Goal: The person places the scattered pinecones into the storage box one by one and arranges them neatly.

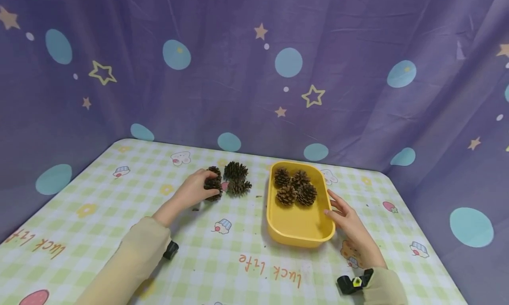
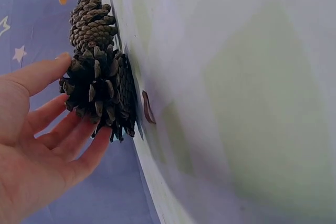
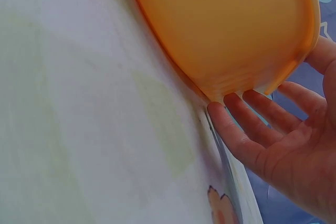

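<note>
I judge pick-up step: left hand (image 1: 193, 188), eleven o'clock, half-curled round pinecone (image 2: 94, 85); right hand (image 1: 349, 219) grips tub (image 1: 299, 225), one o'clock; lift needs snugger fingers.

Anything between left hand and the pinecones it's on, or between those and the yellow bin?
Nothing visible between the left hand and the pinecones it touches. Toward the yellow bin, two other pinecones sit just right of them on the tablecloth; beyond, the bin's raised left wall would likely need clearing.
</note>
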Demonstrator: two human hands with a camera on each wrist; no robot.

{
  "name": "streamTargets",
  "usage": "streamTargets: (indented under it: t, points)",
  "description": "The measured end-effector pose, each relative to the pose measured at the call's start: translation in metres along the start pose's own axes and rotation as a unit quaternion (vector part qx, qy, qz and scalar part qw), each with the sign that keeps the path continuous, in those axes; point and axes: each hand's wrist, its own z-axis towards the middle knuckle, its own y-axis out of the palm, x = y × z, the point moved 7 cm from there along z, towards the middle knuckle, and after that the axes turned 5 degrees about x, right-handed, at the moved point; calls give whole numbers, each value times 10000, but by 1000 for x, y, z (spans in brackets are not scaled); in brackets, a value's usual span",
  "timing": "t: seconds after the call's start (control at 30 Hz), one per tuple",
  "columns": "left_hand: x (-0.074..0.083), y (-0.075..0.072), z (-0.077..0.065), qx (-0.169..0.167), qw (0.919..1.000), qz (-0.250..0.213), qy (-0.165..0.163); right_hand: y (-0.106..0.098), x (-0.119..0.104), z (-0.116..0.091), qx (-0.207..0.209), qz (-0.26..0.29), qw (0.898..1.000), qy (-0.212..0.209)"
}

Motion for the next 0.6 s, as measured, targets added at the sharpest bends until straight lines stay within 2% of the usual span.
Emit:
streamTargets:
  t: [0.23,0.6]
  points:
    - [0,2,-2,-141,9999,69,4,0,-1,1,-12,-37,10000,-26]
    - [-2,2,-3,-161,9999,-59,-25,0,0,0,-15,-25,10000,-74]
